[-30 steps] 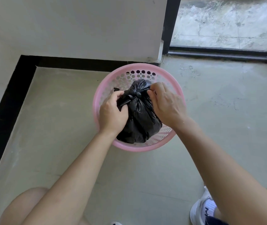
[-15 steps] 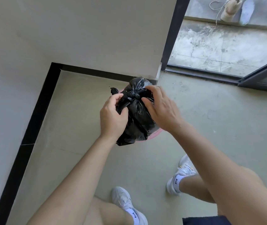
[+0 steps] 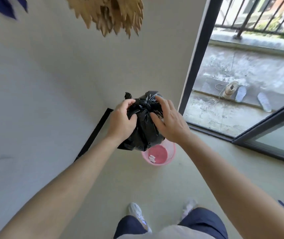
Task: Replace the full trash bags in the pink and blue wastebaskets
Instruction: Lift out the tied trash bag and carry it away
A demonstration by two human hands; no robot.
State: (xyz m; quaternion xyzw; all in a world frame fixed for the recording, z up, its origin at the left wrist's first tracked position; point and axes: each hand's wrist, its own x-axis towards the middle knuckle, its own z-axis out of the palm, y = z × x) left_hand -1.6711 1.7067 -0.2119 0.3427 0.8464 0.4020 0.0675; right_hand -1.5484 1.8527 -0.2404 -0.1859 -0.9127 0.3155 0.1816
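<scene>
- In mid-air at the centre, above the floor (image 3: 155,185), hangs the knotted black bag (image 3: 144,130). It is lifted out of the pink basket (image 3: 172,149), which stands below it, its far-left rim hidden by the bag's lower end.
- The left hand (image 3: 121,121) grips the bag's left side, fingers (image 3: 129,102) curled round the gathered neck beside the knot. A tail of plastic pokes up past them.
- The right hand (image 3: 171,124) lies on the bag's right side, its fingers spread and nearly straight, pressing rather than clasping.
- The basket's pink bottom shows, with a white scrap (image 3: 152,158) lying on it.
- Left and far, a pale wall (image 3: 60,87) with black skirting (image 3: 95,131) closes in; the bag is near it.
- Right, a dark door frame (image 3: 197,56) edges an opening to a balcony (image 3: 237,69). A sliding door (image 3: 274,133) juts in at the near right.
- Near, open floor runs from the basket to the person's shoes (image 3: 137,212).
- A straw fringe (image 3: 110,12) hangs at the top edge, above the bag.
</scene>
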